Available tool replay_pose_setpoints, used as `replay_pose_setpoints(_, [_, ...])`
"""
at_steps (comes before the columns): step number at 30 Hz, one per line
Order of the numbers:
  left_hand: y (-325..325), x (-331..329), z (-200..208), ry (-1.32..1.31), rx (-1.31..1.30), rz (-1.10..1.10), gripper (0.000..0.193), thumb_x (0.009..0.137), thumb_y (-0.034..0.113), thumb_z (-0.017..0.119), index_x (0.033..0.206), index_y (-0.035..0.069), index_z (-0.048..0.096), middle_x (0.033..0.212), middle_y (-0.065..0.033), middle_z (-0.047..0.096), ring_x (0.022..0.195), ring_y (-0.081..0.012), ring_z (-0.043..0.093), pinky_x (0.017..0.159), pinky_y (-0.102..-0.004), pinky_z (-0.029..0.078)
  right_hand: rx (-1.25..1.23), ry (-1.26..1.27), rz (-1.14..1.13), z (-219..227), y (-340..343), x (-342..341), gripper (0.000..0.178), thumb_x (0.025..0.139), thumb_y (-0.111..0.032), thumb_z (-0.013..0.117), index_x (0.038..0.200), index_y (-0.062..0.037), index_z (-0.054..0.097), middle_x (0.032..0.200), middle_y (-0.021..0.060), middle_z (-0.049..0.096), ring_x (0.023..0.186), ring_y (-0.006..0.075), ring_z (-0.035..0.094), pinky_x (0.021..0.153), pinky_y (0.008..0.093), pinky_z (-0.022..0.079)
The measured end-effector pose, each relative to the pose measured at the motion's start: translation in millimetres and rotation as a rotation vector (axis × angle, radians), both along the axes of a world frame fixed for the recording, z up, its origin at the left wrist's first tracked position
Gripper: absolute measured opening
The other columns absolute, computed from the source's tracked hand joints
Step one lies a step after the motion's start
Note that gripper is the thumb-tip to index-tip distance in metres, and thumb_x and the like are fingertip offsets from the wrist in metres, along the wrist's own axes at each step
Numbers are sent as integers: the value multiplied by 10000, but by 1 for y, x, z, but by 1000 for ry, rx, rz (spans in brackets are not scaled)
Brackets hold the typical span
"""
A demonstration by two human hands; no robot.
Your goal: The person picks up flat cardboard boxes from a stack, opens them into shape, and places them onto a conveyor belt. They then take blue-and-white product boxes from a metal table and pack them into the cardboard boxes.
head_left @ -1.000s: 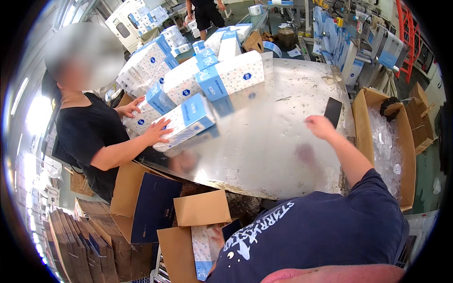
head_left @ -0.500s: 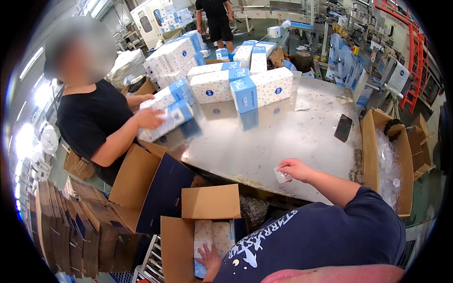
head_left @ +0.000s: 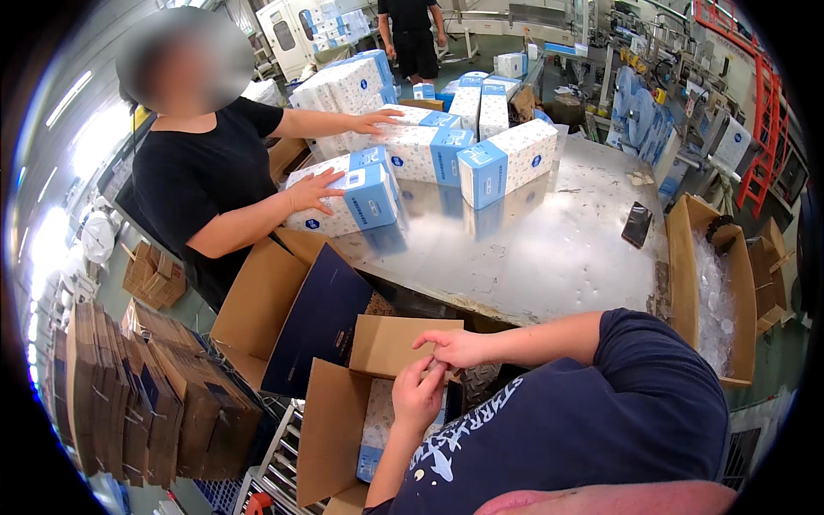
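Observation:
My left hand (head_left: 418, 395) and my right hand (head_left: 455, 348) meet fingertip to fingertip just below the near edge of the metal table (head_left: 532, 249). They pinch a small pale piece (head_left: 439, 366) between them; it is too small to make out. Both hands hover over an open cardboard box (head_left: 330, 429) with white and blue packs (head_left: 376, 433) lying inside. Its brown flap (head_left: 390, 343) stands up just left of my right hand.
A co-worker in a black shirt (head_left: 197, 189) at the table's left rests a hand (head_left: 313, 190) on a blue and white box (head_left: 360, 202); more such boxes (head_left: 506, 159) stand behind. A black phone (head_left: 637, 225) lies near a carton of clear plastic (head_left: 682, 266). Flat cardboard (head_left: 146, 395) is stacked lower left.
My right hand pulled back from the phone across the table, picked up a small pale piece near the edge, and came down to meet my left hand, which rose out of the open box.

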State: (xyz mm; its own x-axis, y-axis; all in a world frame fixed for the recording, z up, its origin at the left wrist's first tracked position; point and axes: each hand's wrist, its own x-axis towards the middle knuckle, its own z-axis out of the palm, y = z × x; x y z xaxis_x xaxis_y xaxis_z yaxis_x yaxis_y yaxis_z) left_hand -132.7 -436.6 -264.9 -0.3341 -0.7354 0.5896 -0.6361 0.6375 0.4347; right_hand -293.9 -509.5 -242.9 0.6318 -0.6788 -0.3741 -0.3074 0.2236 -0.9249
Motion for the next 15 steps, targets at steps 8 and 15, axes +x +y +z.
replay_pose_setpoints(8, [41, 139, -209, 257, 951, 428, 185, 797, 97, 620, 953, -1, 626, 807, -109, 673, 688, -180, 639, 645, -294, 510, -538, 239, 127, -2, -26, -60, 387, 879, -295, 556, 1214, -107, 511, 810, 93, 634, 702, 230, 603, 671, 355, 475])
replay_pose_setpoints(15, [46, 109, -260, 729, 1174, 672, 149, 851, 113, 577, 842, -36, 572, 669, -110, 615, 556, -181, 593, 501, -337, 472, -620, 498, -49, 35, -78, -132, 339, 840, -275, 591, 1125, -92, 567, 822, 90, 646, 762, 239, 610, 693, 356, 478])
